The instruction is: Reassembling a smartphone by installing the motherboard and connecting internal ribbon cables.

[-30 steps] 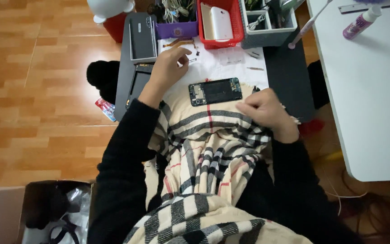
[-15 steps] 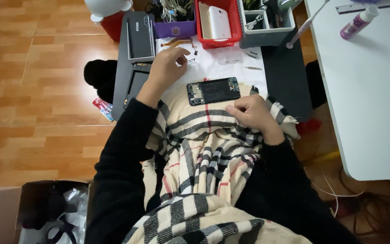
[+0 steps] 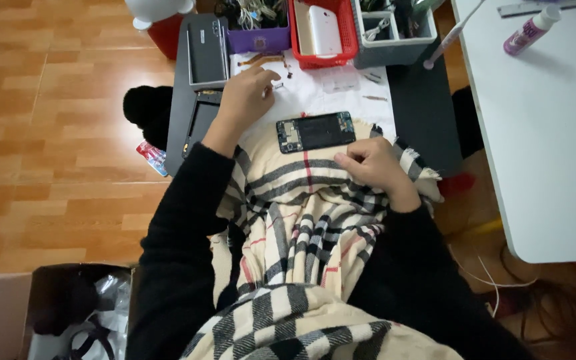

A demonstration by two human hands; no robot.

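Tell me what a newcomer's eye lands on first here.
The big checked scarf fills the middle, draped over the lap. Just above it an opened phone lies on the dark table, with the left hand reaching past it over small parts and the right hand resting closed on the scarf. A red basket sits behind.

A narrow dark desk [image 3: 421,113] stands on a wooden plank floor [image 3: 55,153]. On it lie a white sheet [image 3: 315,100], an opened phone [image 3: 315,131] with its insides showing, a grey phone back cover [image 3: 207,50] and a dark phone frame [image 3: 200,123] at the left edge. Along the far side — a purple tray [image 3: 261,40], a red basket [image 3: 348,50] and a grey box [image 3: 395,47]. Beside it, a white desk [image 3: 548,133] carries a small pink-capped bottle [image 3: 531,30].
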